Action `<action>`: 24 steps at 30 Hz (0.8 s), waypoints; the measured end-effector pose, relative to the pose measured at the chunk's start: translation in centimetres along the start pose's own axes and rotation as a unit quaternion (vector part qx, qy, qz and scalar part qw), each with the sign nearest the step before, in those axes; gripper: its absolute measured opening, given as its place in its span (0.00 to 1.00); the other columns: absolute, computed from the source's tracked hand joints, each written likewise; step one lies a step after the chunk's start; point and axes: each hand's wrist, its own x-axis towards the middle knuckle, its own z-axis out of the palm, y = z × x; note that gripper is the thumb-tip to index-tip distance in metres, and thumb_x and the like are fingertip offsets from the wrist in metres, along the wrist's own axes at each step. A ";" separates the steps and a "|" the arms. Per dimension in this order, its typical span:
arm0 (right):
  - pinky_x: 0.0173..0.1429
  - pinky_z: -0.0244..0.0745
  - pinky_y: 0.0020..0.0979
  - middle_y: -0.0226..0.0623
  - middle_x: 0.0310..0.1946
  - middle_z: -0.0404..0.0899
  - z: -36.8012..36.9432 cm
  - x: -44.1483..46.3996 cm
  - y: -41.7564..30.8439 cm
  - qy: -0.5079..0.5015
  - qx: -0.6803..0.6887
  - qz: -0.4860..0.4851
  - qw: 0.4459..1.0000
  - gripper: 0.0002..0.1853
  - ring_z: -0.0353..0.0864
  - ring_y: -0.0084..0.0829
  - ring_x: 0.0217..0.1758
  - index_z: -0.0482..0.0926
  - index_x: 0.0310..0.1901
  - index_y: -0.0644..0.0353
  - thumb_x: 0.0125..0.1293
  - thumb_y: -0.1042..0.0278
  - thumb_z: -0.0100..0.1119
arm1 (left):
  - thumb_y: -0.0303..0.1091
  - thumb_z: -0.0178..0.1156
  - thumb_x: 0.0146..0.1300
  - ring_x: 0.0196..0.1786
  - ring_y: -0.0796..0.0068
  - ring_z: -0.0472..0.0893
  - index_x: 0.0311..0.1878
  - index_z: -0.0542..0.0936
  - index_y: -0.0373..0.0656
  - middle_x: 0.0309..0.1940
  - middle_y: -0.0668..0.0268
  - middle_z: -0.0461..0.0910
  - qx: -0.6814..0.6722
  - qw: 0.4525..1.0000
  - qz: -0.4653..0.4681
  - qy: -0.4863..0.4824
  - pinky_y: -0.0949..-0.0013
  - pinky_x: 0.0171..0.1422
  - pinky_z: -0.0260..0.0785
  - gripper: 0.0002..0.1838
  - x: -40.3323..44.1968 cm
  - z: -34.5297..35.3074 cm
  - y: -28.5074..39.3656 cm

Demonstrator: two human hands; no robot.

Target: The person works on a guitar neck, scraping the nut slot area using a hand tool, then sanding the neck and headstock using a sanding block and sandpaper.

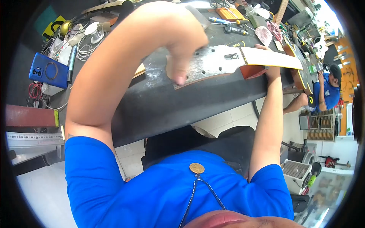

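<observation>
A guitar neck [272, 57] lies across the bench with its pale, streaked headstock [216, 62] pointing left. Several holes and a small slot show in the headstock. My left hand [186, 47] is bent over the headstock's left end, thumb downward; motion blurs it and hides whether it holds anything. My right hand [271, 70] reaches under the neck, its fingertips showing at the far edge, gripping it. Beside that hand, a reddish-brown block [252, 72] sits beneath the neck. The guitar body [300, 70] is at the right.
On the left are a blue phone [49, 71], a white spool [94, 32], cables and a steel ruler [34, 137]. Screwdrivers [235, 30] and a wooden block [230, 14] lie at the back. A person in blue [330, 93] sits at the right.
</observation>
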 end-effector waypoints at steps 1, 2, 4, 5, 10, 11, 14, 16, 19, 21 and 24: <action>0.69 0.76 0.34 0.44 0.60 0.87 0.0 0.0 0.0 -0.002 -0.010 -0.002 1.000 0.16 0.85 0.35 0.63 0.85 0.57 0.68 0.76 0.69 0.56 | 0.51 0.85 0.44 0.60 0.49 0.86 0.63 0.81 0.38 0.51 0.49 0.88 0.005 1.000 -0.019 0.015 0.53 0.62 0.78 0.44 -0.3 0.1 -0.5; 0.69 0.77 0.35 0.44 0.60 0.87 -0.1 -0.1 0.0 -0.004 -0.014 -0.016 1.000 0.15 0.85 0.36 0.63 0.86 0.57 0.67 0.76 0.70 0.56 | 0.48 0.83 0.49 0.57 0.50 0.87 0.61 0.82 0.37 0.50 0.50 0.88 0.009 0.999 -0.038 0.030 0.54 0.60 0.78 0.39 -0.8 0.0 -0.8; 0.69 0.77 0.35 0.45 0.59 0.87 -0.2 0.0 -0.1 -0.013 -0.022 -0.046 0.999 0.14 0.85 0.38 0.63 0.86 0.56 0.66 0.75 0.72 0.56 | 0.45 0.81 0.54 0.56 0.51 0.87 0.62 0.82 0.37 0.50 0.50 0.88 -0.011 0.997 -0.071 0.003 0.54 0.59 0.79 0.35 -1.3 -1.4 -1.2; 0.69 0.77 0.36 0.45 0.59 0.87 -0.1 0.0 -0.4 -0.004 -0.016 -0.032 0.999 0.14 0.85 0.39 0.63 0.86 0.55 0.66 0.74 0.74 0.56 | 0.46 0.80 0.55 0.57 0.50 0.87 0.64 0.82 0.37 0.52 0.49 0.88 -0.033 0.995 -0.084 -0.039 0.54 0.60 0.79 0.36 -2.5 -4.0 -0.7; 0.69 0.78 0.37 0.47 0.59 0.87 0.4 -0.1 -0.4 0.015 0.012 -0.002 1.000 0.14 0.86 0.42 0.63 0.86 0.54 0.66 0.72 0.79 0.54 | 0.36 0.73 0.61 0.51 0.53 0.88 0.58 0.84 0.36 0.46 0.51 0.88 0.013 0.948 -0.085 0.306 0.56 0.56 0.80 0.24 -6.4 -2.3 -0.1; 0.69 0.78 0.38 0.46 0.59 0.87 0.2 0.0 -0.1 0.018 0.001 -0.001 1.000 0.14 0.86 0.42 0.62 0.86 0.54 0.66 0.72 0.80 0.54 | 0.35 0.72 0.61 0.50 0.53 0.88 0.58 0.84 0.35 0.46 0.51 0.88 0.019 0.938 -0.094 0.333 0.57 0.55 0.80 0.23 -7.0 -2.7 0.1; 0.68 0.78 0.38 0.46 0.58 0.87 0.4 0.1 0.5 0.026 -0.019 -0.022 0.999 0.15 0.86 0.43 0.61 0.86 0.54 0.66 0.70 0.81 0.54 | 0.35 0.71 0.64 0.49 0.58 0.89 0.57 0.85 0.38 0.47 0.51 0.89 -0.090 0.939 -0.246 0.224 0.60 0.55 0.82 0.20 -8.0 -5.5 1.6; 0.67 0.79 0.38 0.46 0.58 0.87 0.6 0.2 0.5 0.031 -0.007 0.000 0.999 0.15 0.86 0.43 0.61 0.86 0.55 0.66 0.70 0.81 0.55 | 0.35 0.73 0.62 0.47 0.59 0.88 0.55 0.85 0.38 0.45 0.52 0.89 -0.134 0.945 -0.218 0.204 0.60 0.54 0.80 0.19 -8.4 -4.0 -0.8; 0.66 0.79 0.38 0.45 0.56 0.88 0.8 0.1 0.3 0.039 -0.036 -0.035 0.998 0.15 0.87 0.43 0.60 0.86 0.55 0.66 0.71 0.80 0.55 | 0.34 0.72 0.63 0.40 0.63 0.85 0.49 0.84 0.37 0.35 0.56 0.86 -0.121 0.963 -0.129 0.205 0.60 0.49 0.78 0.15 -7.6 -0.7 -4.8; 0.65 0.79 0.38 0.45 0.56 0.88 0.7 0.1 0.5 0.035 -0.055 -0.047 0.997 0.15 0.87 0.42 0.60 0.86 0.56 0.66 0.71 0.79 0.56 | 0.39 0.73 0.62 0.46 0.58 0.86 0.53 0.84 0.39 0.40 0.54 0.86 -0.070 0.970 -0.136 0.190 0.59 0.53 0.78 0.20 -7.1 1.7 -5.3; 0.67 0.78 0.37 0.44 0.57 0.88 0.7 0.5 0.9 0.028 -0.069 -0.058 0.996 0.15 0.86 0.41 0.61 0.86 0.56 0.66 0.72 0.78 0.56 | 0.58 0.81 0.49 0.66 0.49 0.80 0.63 0.81 0.41 0.60 0.52 0.82 -0.018 0.961 -0.273 0.050 0.51 0.67 0.74 0.43 -8.1 5.5 -5.0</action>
